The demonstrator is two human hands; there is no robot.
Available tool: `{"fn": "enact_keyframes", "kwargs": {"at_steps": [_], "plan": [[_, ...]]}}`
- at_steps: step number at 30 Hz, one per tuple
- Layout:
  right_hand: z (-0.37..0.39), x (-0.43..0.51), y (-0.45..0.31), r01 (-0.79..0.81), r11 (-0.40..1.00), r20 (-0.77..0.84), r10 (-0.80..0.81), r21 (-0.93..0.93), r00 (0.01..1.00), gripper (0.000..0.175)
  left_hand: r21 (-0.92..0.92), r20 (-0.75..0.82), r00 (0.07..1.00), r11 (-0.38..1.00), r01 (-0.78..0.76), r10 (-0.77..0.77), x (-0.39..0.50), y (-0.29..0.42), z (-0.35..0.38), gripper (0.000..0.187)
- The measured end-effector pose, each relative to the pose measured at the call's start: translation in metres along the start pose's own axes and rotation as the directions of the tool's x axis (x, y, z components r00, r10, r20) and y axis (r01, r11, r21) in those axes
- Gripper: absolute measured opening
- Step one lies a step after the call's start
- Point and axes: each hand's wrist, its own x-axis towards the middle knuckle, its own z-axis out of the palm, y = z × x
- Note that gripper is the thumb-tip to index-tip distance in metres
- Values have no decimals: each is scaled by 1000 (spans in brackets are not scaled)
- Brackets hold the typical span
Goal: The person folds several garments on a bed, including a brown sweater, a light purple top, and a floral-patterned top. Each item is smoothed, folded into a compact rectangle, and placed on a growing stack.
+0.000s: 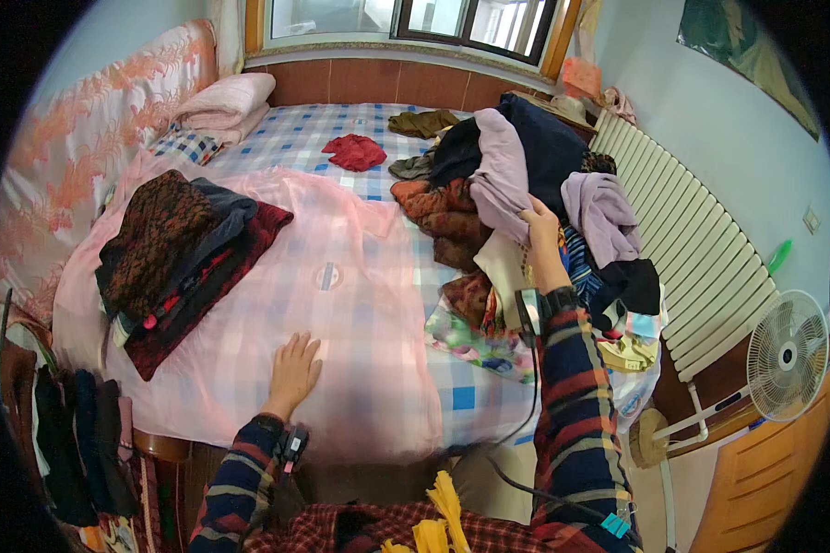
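My right hand (543, 238) grips the lower end of a lilac garment (501, 166), which hangs over a heap of mixed clothes. Around that hand lie a rust-brown patterned garment (449, 214), a cream cloth (503, 266) and a blue striped cloth (581, 266). My left hand (295, 370) is empty, palm down with its fingers a little apart, over a sheer pink cloth (360, 318) spread on the bed. Farther left on the pink cloth, a stack of folded clothes has a dark brown patterned garment (162, 235) on top.
A red cloth (355, 153) lies on the checked bedsheet (283, 131). Folded pink quilts (228, 104) sit in the far left corner. To the right are a white radiator (692, 235) and a standing fan (788, 356). Clothes (76, 442) hang at lower left. A black cable (534, 387) runs along my right arm.
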Motion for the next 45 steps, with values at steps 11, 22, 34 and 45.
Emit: {"fn": "enact_keyframes", "kwargs": {"at_steps": [11, 22, 34, 45], "plan": [[36, -246, 2, -615, 535, 576, 264, 580, 774, 39, -796, 122, 981, 605, 6, 151, -7, 44, -35, 51], [24, -386, 92, -582, 811, 451, 501, 52, 738, 61, -842, 383, 923, 420, 340, 21, -61, 83, -34, 42], [36, -412, 95, -608, 765, 535, 429, 212, 727, 59, -770, 364, 909, 482, 417, -205, -13, 159, -15, 49], [17, -407, 88, -575, 789, 329, 495, 218, 804, 67, -800, 235, 969, 550, 238, -76, -19, 207, -41, 28]]}}
